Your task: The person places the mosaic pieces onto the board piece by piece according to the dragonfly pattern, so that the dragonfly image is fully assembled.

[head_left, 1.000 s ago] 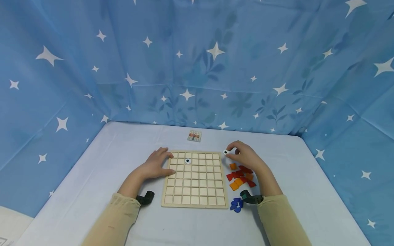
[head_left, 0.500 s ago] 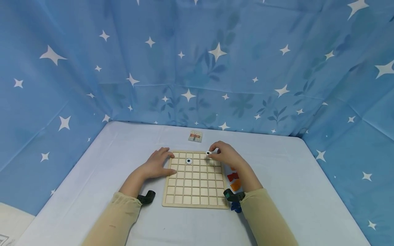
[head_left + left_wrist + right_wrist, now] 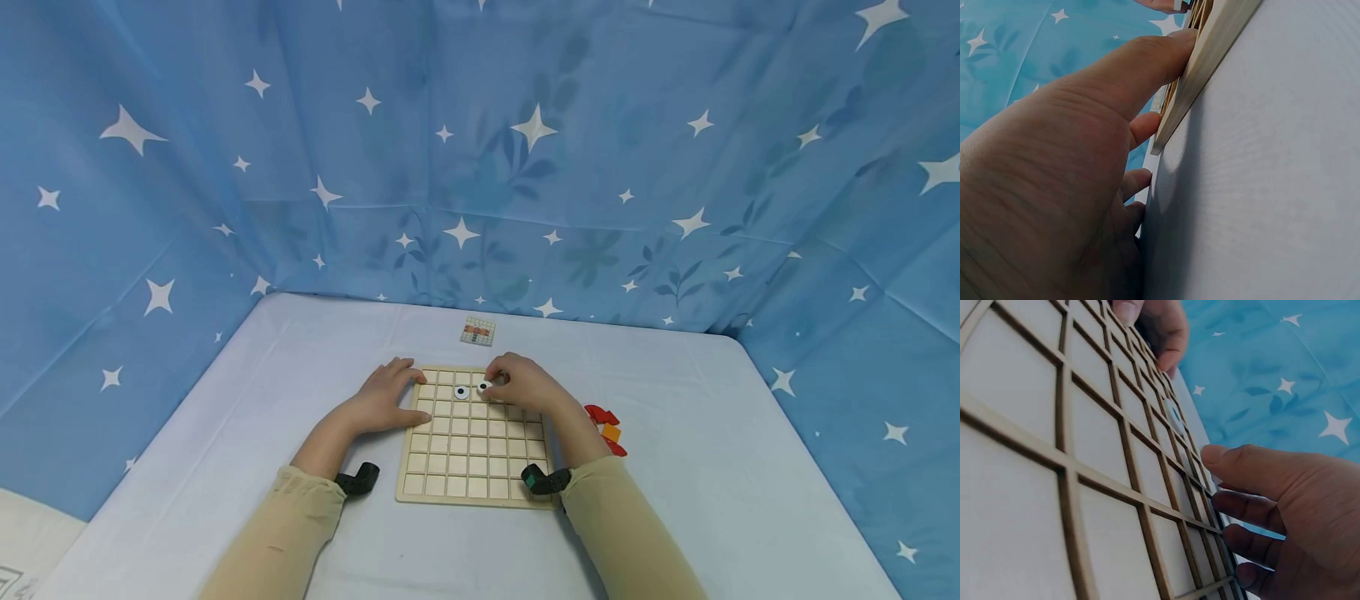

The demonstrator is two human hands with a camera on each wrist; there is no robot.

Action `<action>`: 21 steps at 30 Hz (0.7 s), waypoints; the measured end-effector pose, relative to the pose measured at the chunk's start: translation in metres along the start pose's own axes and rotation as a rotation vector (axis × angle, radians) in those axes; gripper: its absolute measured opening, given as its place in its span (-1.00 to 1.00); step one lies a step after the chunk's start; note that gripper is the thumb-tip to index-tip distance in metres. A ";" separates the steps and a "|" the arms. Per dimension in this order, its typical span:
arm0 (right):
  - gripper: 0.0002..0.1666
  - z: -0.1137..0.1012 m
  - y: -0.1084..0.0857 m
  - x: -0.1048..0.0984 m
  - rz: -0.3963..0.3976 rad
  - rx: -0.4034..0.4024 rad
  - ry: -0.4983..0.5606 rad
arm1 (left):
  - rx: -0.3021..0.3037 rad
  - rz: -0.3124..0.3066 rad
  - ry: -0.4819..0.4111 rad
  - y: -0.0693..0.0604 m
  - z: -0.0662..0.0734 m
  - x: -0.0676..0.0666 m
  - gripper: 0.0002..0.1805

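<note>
A square wooden grid board lies on the white table. My left hand rests at its upper left edge; in the left wrist view the thumb lies on the rim and the fingers are extended. One round white piece with a black dot sits in a cell of the second row. Just right of it, my right hand pinches a matching white piece between thumb and index finger, low over the same row. In the right wrist view the fingers mostly hide that held piece.
A small patterned card lies behind the board. Red pieces and an orange piece show right of my right forearm, which hides part of the board's right side. A blue starry curtain hangs behind the table.
My right hand has carried the white piece leftward from beyond the board's right edge to beside the first white piece. The left hand stays on the board's edge.
</note>
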State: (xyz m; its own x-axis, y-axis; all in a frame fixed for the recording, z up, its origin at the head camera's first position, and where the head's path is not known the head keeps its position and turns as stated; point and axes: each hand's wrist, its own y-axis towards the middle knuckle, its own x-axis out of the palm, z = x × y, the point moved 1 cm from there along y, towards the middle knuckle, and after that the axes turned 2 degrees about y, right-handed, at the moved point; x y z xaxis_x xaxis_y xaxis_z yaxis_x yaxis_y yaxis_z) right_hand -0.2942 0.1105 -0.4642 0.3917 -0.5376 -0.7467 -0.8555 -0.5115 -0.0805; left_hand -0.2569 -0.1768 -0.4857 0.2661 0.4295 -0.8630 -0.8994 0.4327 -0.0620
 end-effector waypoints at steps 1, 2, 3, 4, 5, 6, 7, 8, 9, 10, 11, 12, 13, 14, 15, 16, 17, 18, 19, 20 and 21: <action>-0.73 -0.001 0.000 0.001 -0.005 -0.005 0.002 | 0.001 -0.001 -0.001 0.000 0.000 0.000 -0.30; -0.74 -0.001 0.000 0.002 -0.008 -0.010 0.004 | 0.001 -0.002 -0.002 0.000 0.000 0.000 -0.30; -0.75 -0.001 0.000 0.003 -0.009 -0.011 0.002 | 0.002 -0.001 -0.002 0.000 0.000 0.000 -0.30; -0.76 -0.001 0.000 0.004 -0.009 -0.013 -0.003 | 0.003 -0.001 -0.003 0.000 0.000 0.001 -0.30; -0.77 -0.002 0.000 0.005 -0.009 -0.015 -0.011 | 0.004 0.000 -0.003 0.000 0.000 0.001 -0.30; -0.78 -0.002 0.000 0.006 -0.009 -0.015 -0.018 | 0.006 0.001 -0.001 0.000 -0.001 0.001 -0.30; -0.78 -0.003 0.000 0.007 -0.010 -0.013 -0.028 | 0.008 0.001 0.000 0.000 -0.001 0.001 -0.30; -0.79 -0.003 0.000 0.007 -0.011 -0.010 -0.036 | 0.008 0.004 0.004 0.001 -0.002 0.001 -0.30; -0.79 -0.003 0.001 0.008 -0.013 -0.005 -0.046 | 0.009 0.004 0.005 0.001 -0.001 0.000 -0.30; -0.79 -0.003 0.001 0.008 -0.016 -0.001 -0.051 | 0.009 0.004 0.004 0.000 -0.001 0.000 -0.30; -0.79 -0.003 0.001 0.008 -0.019 0.003 -0.057 | 0.009 0.004 0.005 0.000 -0.001 0.000 -0.29; -0.78 -0.003 0.001 0.008 -0.022 0.007 -0.060 | 0.009 0.003 0.003 0.000 -0.001 0.000 -0.29; -0.78 -0.003 0.001 0.008 -0.025 0.011 -0.062 | 0.008 0.002 0.000 0.000 -0.001 0.000 -0.29; -0.78 -0.003 0.001 0.008 -0.027 0.010 -0.062 | 0.009 0.001 -0.002 0.000 -0.001 -0.001 -0.29; -0.78 -0.003 0.001 0.008 -0.027 0.012 -0.061 | 0.008 -0.001 -0.007 -0.001 -0.001 -0.001 -0.29; -0.77 -0.003 0.001 0.008 -0.027 0.014 -0.060 | 0.009 -0.002 -0.007 -0.001 0.000 -0.001 -0.29; -0.77 -0.003 0.001 0.008 -0.027 0.016 -0.060 | 0.010 -0.003 -0.006 -0.001 0.000 -0.001 -0.29; -0.77 -0.003 0.001 0.008 -0.026 0.016 -0.058 | 0.011 -0.002 -0.006 -0.001 0.000 0.000 -0.29; -0.77 -0.003 0.001 0.008 -0.025 0.016 -0.056 | 0.012 -0.002 -0.003 -0.001 0.000 0.000 -0.29; -0.78 -0.003 0.000 0.008 -0.023 0.016 -0.055 | 0.013 -0.001 -0.003 0.000 0.000 0.000 -0.29; -0.78 -0.003 0.000 0.008 -0.020 0.018 -0.054 | 0.014 0.001 -0.003 0.000 -0.001 0.000 -0.29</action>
State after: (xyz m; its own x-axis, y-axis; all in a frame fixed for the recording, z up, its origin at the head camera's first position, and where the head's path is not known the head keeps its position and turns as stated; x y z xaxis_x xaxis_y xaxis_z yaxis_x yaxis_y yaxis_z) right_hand -0.2902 0.1042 -0.4684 0.3903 -0.4900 -0.7795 -0.8538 -0.5095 -0.1072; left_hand -0.2568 -0.1773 -0.4860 0.2665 0.4318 -0.8617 -0.8948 0.4432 -0.0547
